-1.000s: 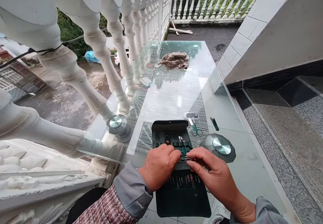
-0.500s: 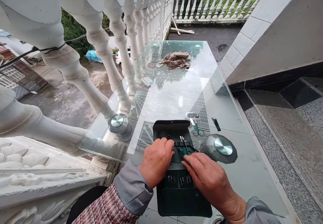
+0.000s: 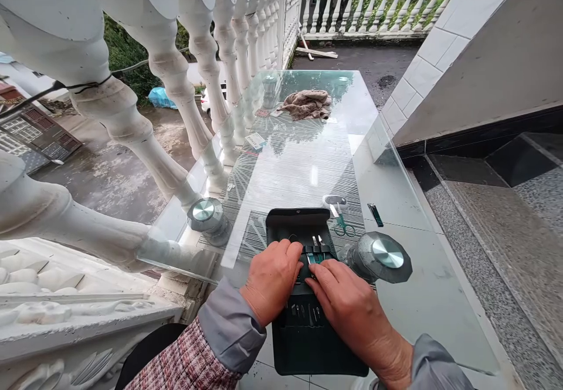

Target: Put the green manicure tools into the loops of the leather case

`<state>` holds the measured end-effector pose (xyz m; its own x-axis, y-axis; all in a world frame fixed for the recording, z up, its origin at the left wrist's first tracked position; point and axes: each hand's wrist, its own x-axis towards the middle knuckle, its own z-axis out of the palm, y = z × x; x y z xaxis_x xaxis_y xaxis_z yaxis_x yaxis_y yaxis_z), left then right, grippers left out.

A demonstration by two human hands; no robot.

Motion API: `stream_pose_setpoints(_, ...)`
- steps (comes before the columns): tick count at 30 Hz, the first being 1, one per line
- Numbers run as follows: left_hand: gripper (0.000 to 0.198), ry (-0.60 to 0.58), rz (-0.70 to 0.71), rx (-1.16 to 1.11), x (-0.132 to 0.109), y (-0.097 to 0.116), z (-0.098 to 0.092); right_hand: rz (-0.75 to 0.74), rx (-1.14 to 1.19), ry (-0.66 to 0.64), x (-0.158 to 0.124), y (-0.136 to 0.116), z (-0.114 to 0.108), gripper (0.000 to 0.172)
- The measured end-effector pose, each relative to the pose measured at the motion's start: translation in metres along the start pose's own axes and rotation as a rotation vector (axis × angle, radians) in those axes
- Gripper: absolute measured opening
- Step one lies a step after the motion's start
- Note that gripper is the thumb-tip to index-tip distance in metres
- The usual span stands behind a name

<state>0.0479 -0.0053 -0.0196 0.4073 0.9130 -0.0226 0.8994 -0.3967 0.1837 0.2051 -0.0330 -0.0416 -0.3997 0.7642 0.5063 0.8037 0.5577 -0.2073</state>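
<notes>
A dark green manicure case (image 3: 319, 349) lies unfolded at the near end of the glass table. My left hand (image 3: 273, 280) is closed at the case's left side, by the strap row; its fingertips are partly hidden. At the same row my right hand (image 3: 354, 302) pinches a green-handled tool (image 3: 313, 258), whose exact kind its fingers cover. Two silver tool tips (image 3: 317, 240) stick up above the straps. Small steel tools (image 3: 303, 312) sit in the lower pocket. Beyond the case lie green-handled scissors (image 3: 342, 223) and a green nail clipper (image 3: 375, 214).
The glass table top (image 3: 440, 296) rests on faceted supports with round metal discs (image 3: 389, 255). A crumpled brown cloth (image 3: 307, 104) and a small card (image 3: 255, 141) lie farther off. White balusters (image 3: 171, 79) line the left; stone steps (image 3: 497, 231) rise at right.
My right hand has moved left and inward over the case, bringing the green-handled tool in against the strap row. My left hand stays in place.
</notes>
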Motion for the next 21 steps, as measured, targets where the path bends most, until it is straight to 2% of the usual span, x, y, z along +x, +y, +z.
stream_pose_setpoints(12,0.012,-0.046,-0.002,-0.003,-0.001,0.000,-0.006,0.190,0.053,-0.055,0.003,0.016,0.004,0.020)
stream_pose_setpoints(15,0.013,-0.044,0.000,-0.005,-0.001,0.001,-0.006,0.208,0.087,-0.081,0.004,0.017,0.003,0.021)
stream_pose_setpoints(21,0.013,-0.053,-0.004,-0.003,0.000,0.001,-0.007,0.218,0.112,-0.053,0.005,0.017,0.003,0.013)
